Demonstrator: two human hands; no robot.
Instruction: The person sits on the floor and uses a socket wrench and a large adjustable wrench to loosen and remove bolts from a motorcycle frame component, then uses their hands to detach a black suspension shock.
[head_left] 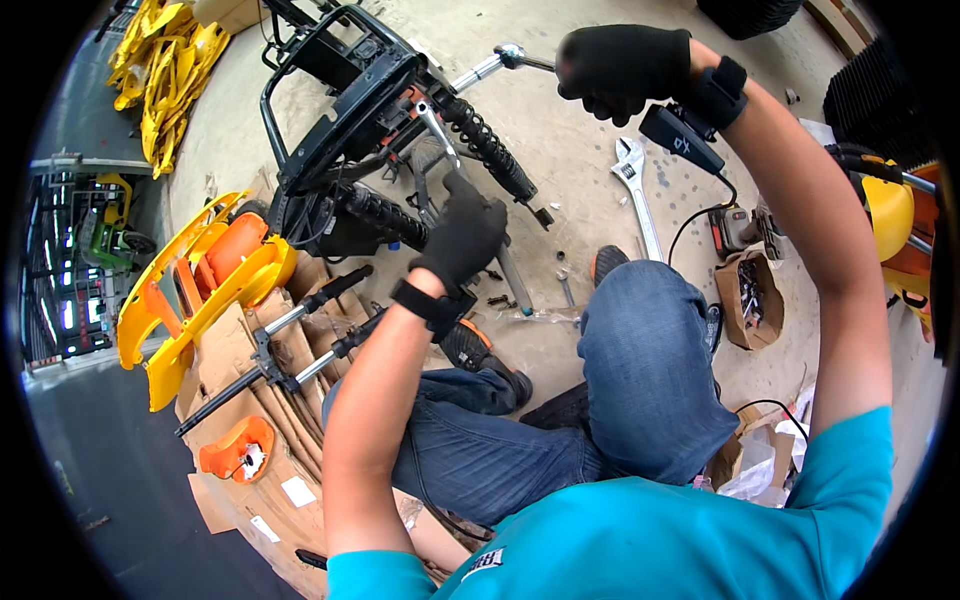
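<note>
My left hand [466, 235], in a black glove, is closed around a silver wrench [434, 128]. The wrench's ring end rests against the black metal vehicle frame [345, 110], beside a coil-spring shock absorber [490, 150]. Farther right and higher, my gloved right hand [628, 72] grips the handle of a ratchet wrench [512, 57]. From the ratchet's head a silver socket piece [478, 74] reaches left to the frame's upper side. Where both tools meet the frame, the fastener is too small to make out.
A large adjustable wrench [632, 180] lies on the floor right of my knee, near a cordless power tool [732, 228] and a paper bag [735, 300] of hardware. At left, yellow-orange body panels [215, 260] and fork tubes [265, 350] lie on cardboard [225, 400].
</note>
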